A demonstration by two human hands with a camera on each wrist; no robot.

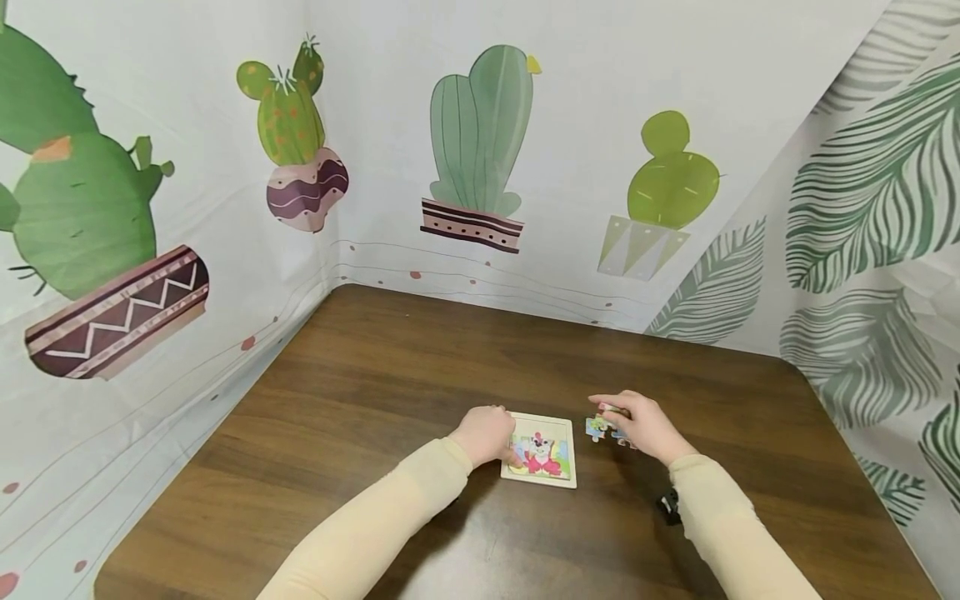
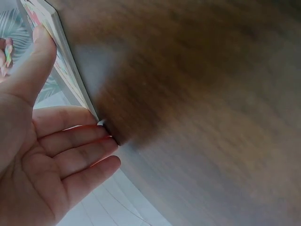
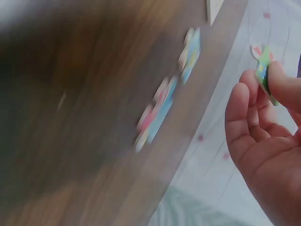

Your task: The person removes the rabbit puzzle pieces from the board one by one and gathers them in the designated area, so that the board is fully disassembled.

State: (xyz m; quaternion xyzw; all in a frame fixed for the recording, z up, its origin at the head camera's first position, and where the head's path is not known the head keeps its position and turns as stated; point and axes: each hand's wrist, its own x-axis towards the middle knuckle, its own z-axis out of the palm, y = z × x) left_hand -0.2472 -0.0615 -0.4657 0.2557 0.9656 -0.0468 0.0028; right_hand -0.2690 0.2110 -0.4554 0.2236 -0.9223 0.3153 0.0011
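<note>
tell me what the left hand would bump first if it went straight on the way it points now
The puzzle tray: the left hand touches its near side. What comes past that is unclear, since height is hard to judge.

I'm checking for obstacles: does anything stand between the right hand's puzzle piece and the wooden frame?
A loose piece lies flat on the table in between, beside the frame; the held piece is raised, so it would probably pass over.
</note>
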